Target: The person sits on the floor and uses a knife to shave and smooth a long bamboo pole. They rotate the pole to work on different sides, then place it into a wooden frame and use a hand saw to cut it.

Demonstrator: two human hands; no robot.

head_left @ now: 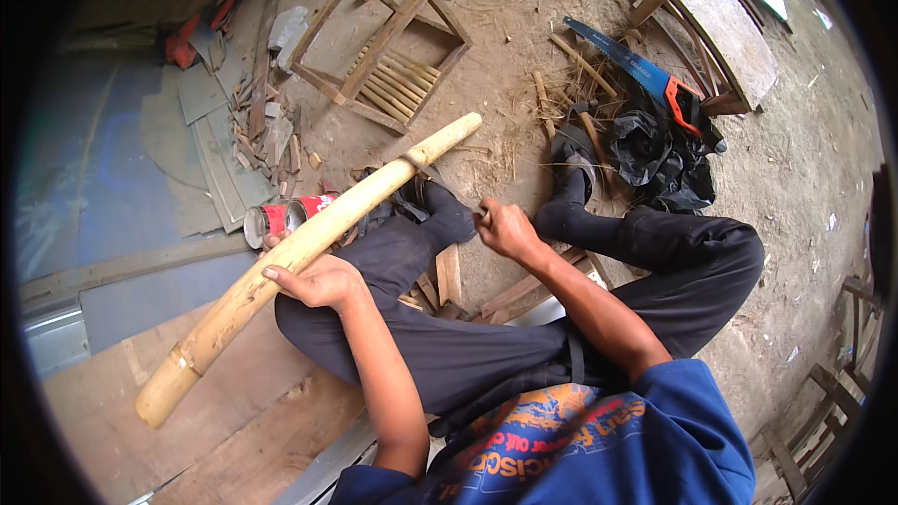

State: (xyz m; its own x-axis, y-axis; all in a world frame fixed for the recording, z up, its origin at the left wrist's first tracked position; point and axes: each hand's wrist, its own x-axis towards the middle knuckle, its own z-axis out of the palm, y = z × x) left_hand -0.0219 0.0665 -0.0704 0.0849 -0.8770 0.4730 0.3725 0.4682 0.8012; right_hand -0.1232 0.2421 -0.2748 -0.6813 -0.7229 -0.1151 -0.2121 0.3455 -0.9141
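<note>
Head view: my left hand (pixel 325 283) clamps the bamboo pole (pixel 348 212); its rolling could skid the knife (pixel 426 168) my right hand (pixel 510 230) grips across it.

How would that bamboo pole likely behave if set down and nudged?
The bamboo pole would probably stay stiff: it reaches past the left hand at both ends without visible sag. Its rounded sides suggest it may roll on a flat surface. The smooth-looking stretches could feel somewhat slippery.

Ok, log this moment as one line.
left hand: holding bamboo pole | right hand: closed, apparently on bladed tool at pole | beyond: orange-handled saw, wooden frame
</note>
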